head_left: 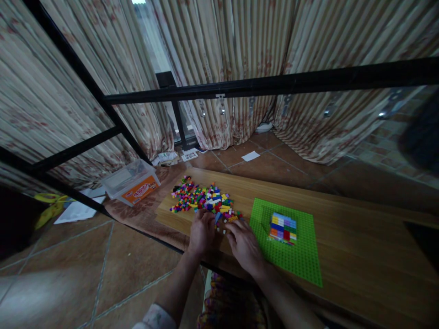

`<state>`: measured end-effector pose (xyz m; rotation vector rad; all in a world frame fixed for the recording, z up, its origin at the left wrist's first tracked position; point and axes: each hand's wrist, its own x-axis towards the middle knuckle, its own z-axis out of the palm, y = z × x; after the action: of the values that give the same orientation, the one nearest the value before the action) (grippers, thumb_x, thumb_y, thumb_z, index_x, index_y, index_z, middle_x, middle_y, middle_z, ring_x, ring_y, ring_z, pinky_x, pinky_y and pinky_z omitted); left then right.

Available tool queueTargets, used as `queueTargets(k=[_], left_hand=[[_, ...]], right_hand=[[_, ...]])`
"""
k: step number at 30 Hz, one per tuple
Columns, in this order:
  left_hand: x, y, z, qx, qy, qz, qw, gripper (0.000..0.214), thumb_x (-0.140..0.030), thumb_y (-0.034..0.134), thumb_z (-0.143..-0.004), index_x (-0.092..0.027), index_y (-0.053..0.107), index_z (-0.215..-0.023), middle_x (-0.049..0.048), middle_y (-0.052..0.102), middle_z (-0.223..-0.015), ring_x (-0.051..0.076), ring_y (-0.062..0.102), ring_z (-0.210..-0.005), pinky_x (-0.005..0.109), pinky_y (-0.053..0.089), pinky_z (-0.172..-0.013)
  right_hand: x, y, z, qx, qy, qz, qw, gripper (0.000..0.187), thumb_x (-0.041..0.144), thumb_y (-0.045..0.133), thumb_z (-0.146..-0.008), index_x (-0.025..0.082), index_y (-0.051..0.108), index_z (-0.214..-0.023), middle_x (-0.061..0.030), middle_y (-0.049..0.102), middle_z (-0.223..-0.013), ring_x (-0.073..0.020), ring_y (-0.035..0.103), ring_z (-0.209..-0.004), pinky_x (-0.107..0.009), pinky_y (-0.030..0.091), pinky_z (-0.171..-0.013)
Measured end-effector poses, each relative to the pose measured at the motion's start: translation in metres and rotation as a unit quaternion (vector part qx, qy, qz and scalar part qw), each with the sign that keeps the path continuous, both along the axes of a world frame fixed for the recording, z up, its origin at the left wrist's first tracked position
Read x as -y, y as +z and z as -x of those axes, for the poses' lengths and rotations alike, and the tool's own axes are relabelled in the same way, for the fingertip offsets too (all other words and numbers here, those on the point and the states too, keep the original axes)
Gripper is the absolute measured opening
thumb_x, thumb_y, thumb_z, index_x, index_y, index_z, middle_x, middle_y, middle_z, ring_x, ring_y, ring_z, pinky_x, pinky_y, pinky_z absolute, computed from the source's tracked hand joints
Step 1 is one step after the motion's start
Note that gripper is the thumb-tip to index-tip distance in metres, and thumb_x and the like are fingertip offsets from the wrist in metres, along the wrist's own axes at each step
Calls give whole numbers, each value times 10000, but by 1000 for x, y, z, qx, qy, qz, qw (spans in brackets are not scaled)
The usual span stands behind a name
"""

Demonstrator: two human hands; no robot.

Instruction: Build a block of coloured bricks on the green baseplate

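Observation:
A spread heap of small coloured building bricks lies on the wooden table. At its near edge is my left hand, its fingers curled together; whatever is between the fingertips is hidden. A blue brick sits just right of those fingertips. My right hand rests at the heap's right edge with thumb and fingers apart, beside an orange-yellow brick. To its right lies a green studded baseplate, bearing a square block of multicoloured bricks in several rows.
The long wooden table runs off to the right. A clear plastic box with an orange label stands left of it on a brown cloth-covered surface. Black metal bars cross in front of the curtains. White paper lies on the tiled floor.

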<state>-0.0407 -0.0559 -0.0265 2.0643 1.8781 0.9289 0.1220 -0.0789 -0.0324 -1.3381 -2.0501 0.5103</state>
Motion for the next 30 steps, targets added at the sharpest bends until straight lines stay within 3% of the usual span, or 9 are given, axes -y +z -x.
queueTargets(k=[9,13,17,20,23,25,30], left_hand=[[-2,-4,-13,-63,35,-35,997,88,-237,599,-828,-192,652,-883,90,614,-994,241,589,-960,375,499,-854],[-6,-2,-15,-65,24,-65,995,50,-214,589,-828,-187,631,-832,100,622,-963,264,587,-966,410,498,-857],[-4,5,-18,-19,5,-109,994,83,-218,538,-868,-192,597,-921,101,620,-1029,260,588,-1018,409,495,-871],[6,12,-29,38,-39,-109,993,118,-235,506,-899,-198,561,-997,85,624,-1010,220,619,-961,344,515,-810],[22,18,-49,59,-132,-86,986,119,-215,502,-905,-202,561,-1009,59,647,-938,191,634,-894,302,515,-768],[32,21,-64,70,-201,-53,976,116,-200,516,-902,-208,572,-1004,47,660,-935,174,633,-892,280,508,-775],[40,31,-95,132,-273,6,953,67,-195,549,-894,-208,612,-910,22,658,-883,141,622,-857,242,496,-777]], right_hand=[[11,-11,-7,-41,-25,-17,999,295,99,486,-852,220,650,-1065,-67,643,-1087,-224,573,-1037,-387,478,-934],[16,-5,-9,-64,-44,-20,997,277,122,493,-858,227,665,-1048,-71,653,-1085,-230,579,-1044,-398,484,-933],[23,8,-15,-105,-76,-17,991,255,162,485,-883,226,668,-1048,-68,667,-1084,-229,589,-1045,-394,482,-932],[28,21,-23,-160,-109,1,981,247,226,479,-911,225,654,-1085,-64,680,-1047,-212,614,-997,-365,494,-896],[34,32,-36,-217,-136,42,966,262,312,497,-920,215,642,-1116,-59,682,-979,-182,638,-877,-303,517,-785],[39,35,-49,-234,-142,62,960,243,333,524,-907,218,662,-1070,-46,685,-929,-168,640,-818,-278,510,-737],[49,35,-86,-226,-137,97,960,161,306,548,-888,242,693,-922,-12,704,-900,-164,649,-841,-266,482,-765]])
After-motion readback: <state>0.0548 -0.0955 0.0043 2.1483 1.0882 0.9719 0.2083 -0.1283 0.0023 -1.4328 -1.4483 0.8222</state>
